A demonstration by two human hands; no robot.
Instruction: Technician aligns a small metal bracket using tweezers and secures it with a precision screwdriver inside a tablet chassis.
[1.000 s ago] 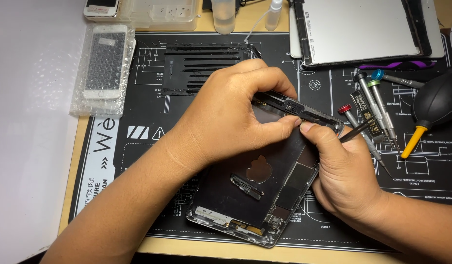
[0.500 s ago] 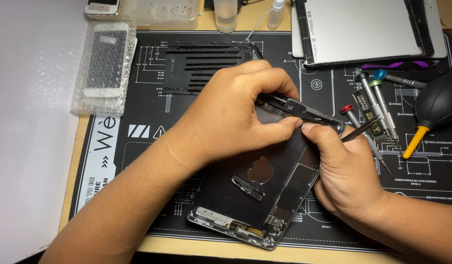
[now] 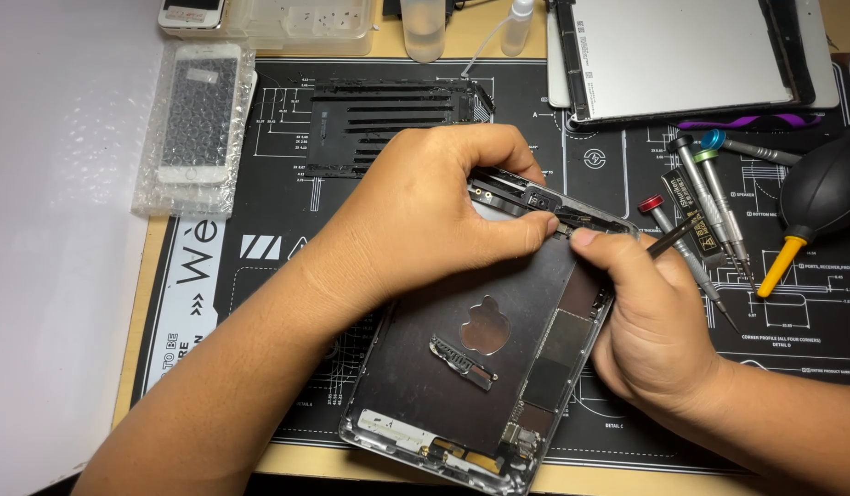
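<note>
Left grip point(image 3: 416, 220) closed over the raised top edge of an open grey metal tablet shell point(image 3: 462, 367), thumb tip pressed against the rim where a small dark camera-strip component point(image 3: 535, 200) sits. Right grip point(image 3: 655, 321) curled shut around a thin dark pointed tool point(image 3: 678, 234), thumb tip meeting the left thumb at that same rim, tool tip angled away toward the right. Shell lying slanted on a black printed work mat point(image 3: 260, 138), far end tipped up between both grips, near end flat with circuit board and loose connector bracket exposed inside. Judged as a fingertip step on a small part at the top rim: seating or freeing it, cannot tell which. Next move calling for a light, steady pinch, the shell kept from sliding, and the tool kept clear of the board. Just right of the right grip, a fan of slim metal screwdrivers point(image 3: 710, 197) and a black rubber air blower with yellow nozzle point(image 3: 820, 193). Beyond, a detached white tablet screen panel point(image 3: 682, 55); behind the left grip, a black striped adhesive sheet point(image 3: 388, 119); far left, a white phone in bubble wrap point(image 3: 193, 119). Underneath all, a pale wooden desk point(image 3: 140, 303).
</note>
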